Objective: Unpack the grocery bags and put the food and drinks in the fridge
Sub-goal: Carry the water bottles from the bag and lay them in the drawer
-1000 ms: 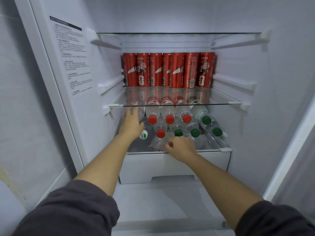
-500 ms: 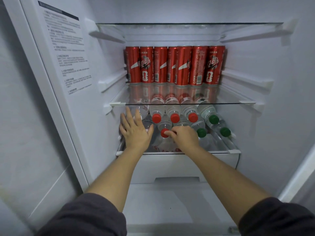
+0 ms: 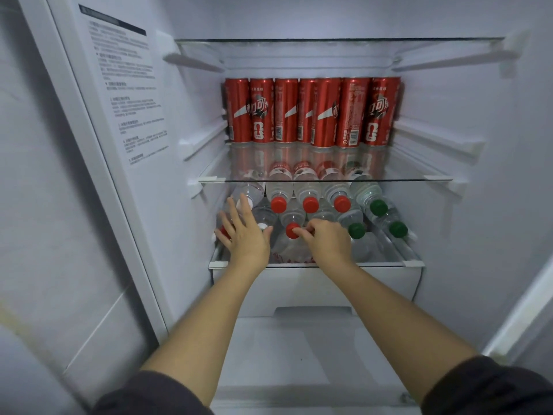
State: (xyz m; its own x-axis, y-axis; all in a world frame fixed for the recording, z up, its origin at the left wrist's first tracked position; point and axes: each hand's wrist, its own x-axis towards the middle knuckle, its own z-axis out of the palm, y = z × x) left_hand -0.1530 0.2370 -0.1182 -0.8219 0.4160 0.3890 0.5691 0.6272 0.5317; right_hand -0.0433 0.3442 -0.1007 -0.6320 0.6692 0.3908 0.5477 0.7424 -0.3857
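Right hand [image 3: 327,242] risen, pinching red cap [image 3: 289,228], left hand [image 3: 247,238] spread, Chinese-lettered cans [image 3: 311,112]

Tall red metal cans [image 3: 311,112], glass shelf: white Chinese "可口可乐" logo, barcodes | white printed sticker [image 3: 125,94], left fridge wall: print too small to read

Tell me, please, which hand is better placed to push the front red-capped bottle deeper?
Likely the right hand: its fingertips pinch that red cap; the left hand lies spread open farther left.

Dim cool light, soft focus, wide-angle edge distortion.
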